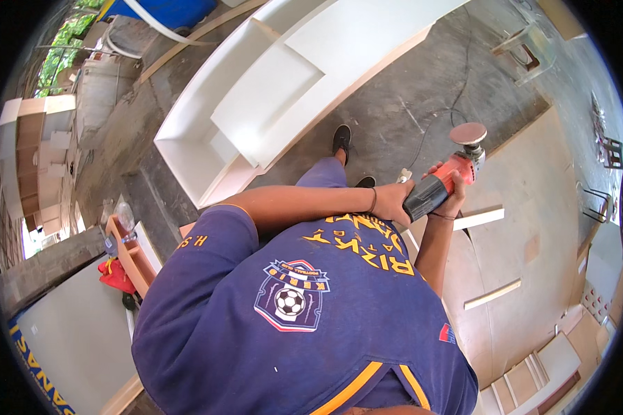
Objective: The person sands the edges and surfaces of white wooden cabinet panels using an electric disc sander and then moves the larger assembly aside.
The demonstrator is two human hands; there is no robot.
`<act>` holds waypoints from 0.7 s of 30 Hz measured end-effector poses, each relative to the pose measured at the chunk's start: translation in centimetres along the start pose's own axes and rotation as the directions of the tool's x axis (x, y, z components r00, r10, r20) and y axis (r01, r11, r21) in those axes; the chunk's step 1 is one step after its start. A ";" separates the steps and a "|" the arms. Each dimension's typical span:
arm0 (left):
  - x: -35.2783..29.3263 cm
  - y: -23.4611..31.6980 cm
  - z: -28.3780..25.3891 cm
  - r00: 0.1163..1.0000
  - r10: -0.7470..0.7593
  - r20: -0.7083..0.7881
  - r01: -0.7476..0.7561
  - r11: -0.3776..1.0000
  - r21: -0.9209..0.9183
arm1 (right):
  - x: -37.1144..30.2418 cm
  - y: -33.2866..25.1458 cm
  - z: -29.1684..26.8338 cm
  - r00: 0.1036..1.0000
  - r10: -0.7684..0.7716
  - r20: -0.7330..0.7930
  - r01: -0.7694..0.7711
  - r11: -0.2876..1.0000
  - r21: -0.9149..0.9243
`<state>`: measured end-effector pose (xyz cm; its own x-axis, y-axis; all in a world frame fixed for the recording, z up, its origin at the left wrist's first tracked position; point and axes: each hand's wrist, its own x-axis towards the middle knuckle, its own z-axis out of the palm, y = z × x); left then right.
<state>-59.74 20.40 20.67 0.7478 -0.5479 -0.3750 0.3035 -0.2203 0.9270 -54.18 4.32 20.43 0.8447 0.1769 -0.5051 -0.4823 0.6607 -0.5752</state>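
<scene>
An angle grinder (454, 169), red at its head and black at its rear body, is held between my two hands to the right of my torso. My left hand (393, 200), its arm reaching across my front, closes on the rear end of the black body. My right hand (455, 199) wraps the tool from the right side, with fingertips showing at the red housing. A round reddish-brown disc (468, 133) sits on the grinder's spindle, turned away from me and touching nothing. Whether it spins cannot be made out.
A long white cabinet carcass (311, 48) lies ahead and to the left. A large board (522, 238) with pale strips (493, 294) on it spreads to the right. A cable (422, 142) runs over the floor near my shoes (341, 140). A plastic stool (531, 52) stands far right.
</scene>
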 end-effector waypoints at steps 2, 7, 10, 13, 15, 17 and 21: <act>-0.9 -1.5 0.7 0.999 0.030 -0.039 -0.029 0.999 0.035 | -0.6 1.3 -0.4 1.000 0.014 -0.017 -0.014 1.000 0.026; -3.8 -0.9 -0.1 0.993 -0.119 0.002 0.119 0.991 0.055 | -1.4 3.9 -0.2 0.999 0.026 -0.018 -0.025 0.998 0.054; -6.1 -1.5 -0.6 0.992 -0.126 -0.004 0.126 0.991 0.041 | -2.4 5.8 0.8 0.999 0.031 -0.023 -0.030 0.999 0.044; -8.6 -2.5 -1.5 0.991 -0.134 0.005 0.133 0.990 0.053 | -3.4 8.1 2.1 0.999 0.023 -0.028 -0.023 0.999 0.023; -10.4 -3.8 -2.2 0.992 -0.123 0.009 0.123 0.992 0.042 | -3.8 10.0 2.4 0.999 0.020 -0.031 -0.020 1.000 0.006; -12.3 -5.5 -3.0 0.996 -0.091 0.006 0.091 0.996 0.004 | -3.9 12.0 2.9 0.998 0.050 -0.032 -0.051 0.999 -0.017; -17.7 -7.1 -6.4 0.993 -0.046 0.105 0.044 0.999 0.018 | -5.5 17.0 4.4 0.990 0.118 -0.082 -0.114 0.992 0.052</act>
<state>-71.31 36.83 20.68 0.6672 -0.6188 -0.4147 0.3254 -0.2587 0.9095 -65.99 17.79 16.23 0.7602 0.1932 -0.6203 -0.5624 0.6736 -0.4794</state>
